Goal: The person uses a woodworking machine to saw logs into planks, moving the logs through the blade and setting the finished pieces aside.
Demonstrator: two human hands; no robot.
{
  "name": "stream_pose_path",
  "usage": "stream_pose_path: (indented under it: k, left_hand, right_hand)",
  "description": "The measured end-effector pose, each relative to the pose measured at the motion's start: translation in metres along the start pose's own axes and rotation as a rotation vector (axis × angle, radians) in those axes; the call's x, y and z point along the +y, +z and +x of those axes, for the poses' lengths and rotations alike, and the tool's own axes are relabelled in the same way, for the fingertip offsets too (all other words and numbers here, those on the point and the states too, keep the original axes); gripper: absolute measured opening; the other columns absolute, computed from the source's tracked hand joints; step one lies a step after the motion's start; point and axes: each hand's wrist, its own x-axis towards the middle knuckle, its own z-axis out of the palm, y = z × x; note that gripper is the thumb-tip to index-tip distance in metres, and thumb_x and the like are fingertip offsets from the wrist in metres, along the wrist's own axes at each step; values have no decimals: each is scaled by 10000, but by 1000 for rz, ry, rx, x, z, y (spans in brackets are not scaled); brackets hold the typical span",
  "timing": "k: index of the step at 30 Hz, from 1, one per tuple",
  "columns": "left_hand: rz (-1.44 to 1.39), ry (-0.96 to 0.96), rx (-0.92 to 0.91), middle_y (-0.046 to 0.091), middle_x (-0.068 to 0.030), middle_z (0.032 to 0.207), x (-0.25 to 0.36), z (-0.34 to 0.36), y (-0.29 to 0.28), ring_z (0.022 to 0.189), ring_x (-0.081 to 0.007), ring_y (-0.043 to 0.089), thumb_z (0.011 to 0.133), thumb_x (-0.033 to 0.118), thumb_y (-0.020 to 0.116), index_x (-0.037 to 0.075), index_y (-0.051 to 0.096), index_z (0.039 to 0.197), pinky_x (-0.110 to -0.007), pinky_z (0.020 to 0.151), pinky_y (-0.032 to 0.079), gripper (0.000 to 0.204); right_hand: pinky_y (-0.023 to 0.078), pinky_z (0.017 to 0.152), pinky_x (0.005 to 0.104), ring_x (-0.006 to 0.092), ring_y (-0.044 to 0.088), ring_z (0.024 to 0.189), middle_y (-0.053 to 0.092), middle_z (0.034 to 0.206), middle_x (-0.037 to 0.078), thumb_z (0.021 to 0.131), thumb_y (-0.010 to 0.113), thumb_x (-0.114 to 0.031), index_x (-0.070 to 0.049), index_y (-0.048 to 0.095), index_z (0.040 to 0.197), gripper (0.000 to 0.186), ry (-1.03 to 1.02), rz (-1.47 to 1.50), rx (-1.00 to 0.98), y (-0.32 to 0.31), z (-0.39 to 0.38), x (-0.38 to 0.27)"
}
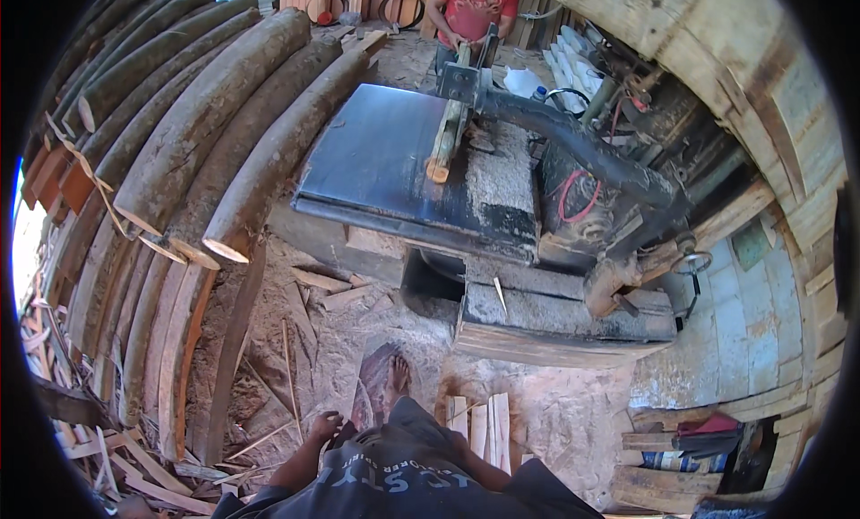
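My left hand (326, 426) hangs low beside my left leg, its fingers curled in loosely with nothing seen in them. My right hand (458, 445) lies against my dark clothing at the right thigh, and its fingers are mostly hidden. Ahead of me stands a saw machine with a dark metal table (376, 152). A short squared piece of wood (441, 156) rests on that table beneath the machine's upright guide (460, 82), its cut end toward me. Both my hands are well apart from it. Pale sawdust (502, 174) covers the table's right part.
Long logs (215, 116) are stacked at the left. Across the machine, another person in a red shirt (475, 13) stands with hands near the wood's far end. Cut strips (488, 427) lie by my right foot. A handwheel (692, 262) sticks out at the right.
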Motion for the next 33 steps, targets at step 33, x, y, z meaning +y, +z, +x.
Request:
stream_pose_path:
  k: [33]
  left_hand:
    - [-366,371,-571,583,-109,1119,388,-4,107,953,-228,578,873,507,546,82,512,1242,-360,792,485,564]
  right_hand:
    - [529,744,326,175,615,835,567,1055,87,935,499,-395,-115,364,1273,459,-44,1150,80,-178,211,-291]
